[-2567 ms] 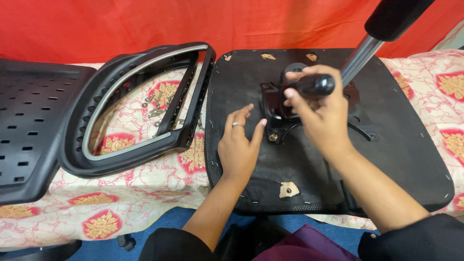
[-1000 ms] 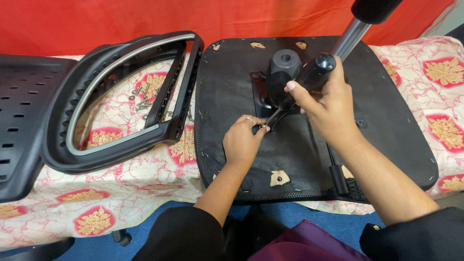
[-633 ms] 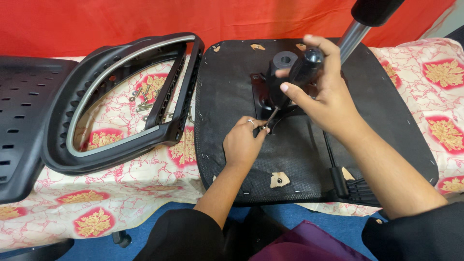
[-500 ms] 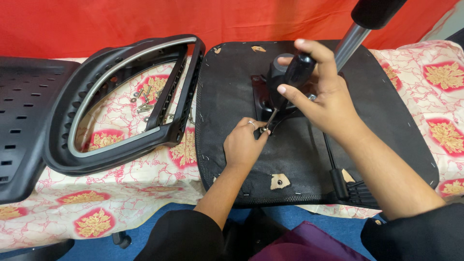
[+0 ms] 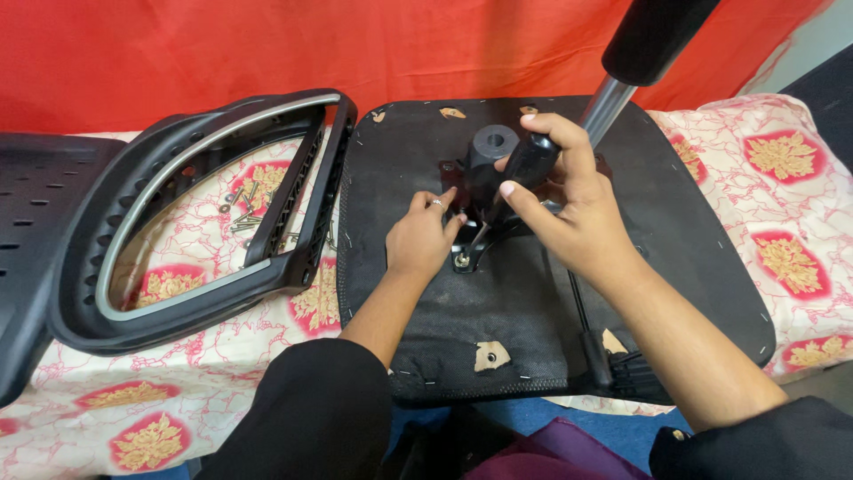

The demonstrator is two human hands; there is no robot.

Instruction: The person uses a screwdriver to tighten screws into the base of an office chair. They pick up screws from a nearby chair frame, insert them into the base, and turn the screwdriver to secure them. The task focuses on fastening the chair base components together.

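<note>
A black chair seat (image 5: 693, 240) lies upside down on the cloth-covered table. A black metal mechanism with a round socket (image 5: 491, 147) sits at its middle. My right hand (image 5: 569, 204) grips the black handle of a screwdriver (image 5: 524, 169), its shaft slanting down to a screw (image 5: 462, 260) at the mechanism's lower left corner. My left hand (image 5: 422, 236) rests on the seat beside that screw, fingertips pinched near the screwdriver tip. A grey lever with a black grip (image 5: 626, 67) rises from the mechanism toward the upper right.
A black curved chair-back frame (image 5: 213, 231) lies left of the seat, with several loose screws (image 5: 244, 209) inside it on the patterned cloth. A perforated black panel (image 5: 35, 222) sits at the far left. A red curtain (image 5: 267, 44) hangs behind.
My right hand has tilted the screwdriver upright over the lower left screw. My left hand went from flat on the seat to pinching at the tip.
</note>
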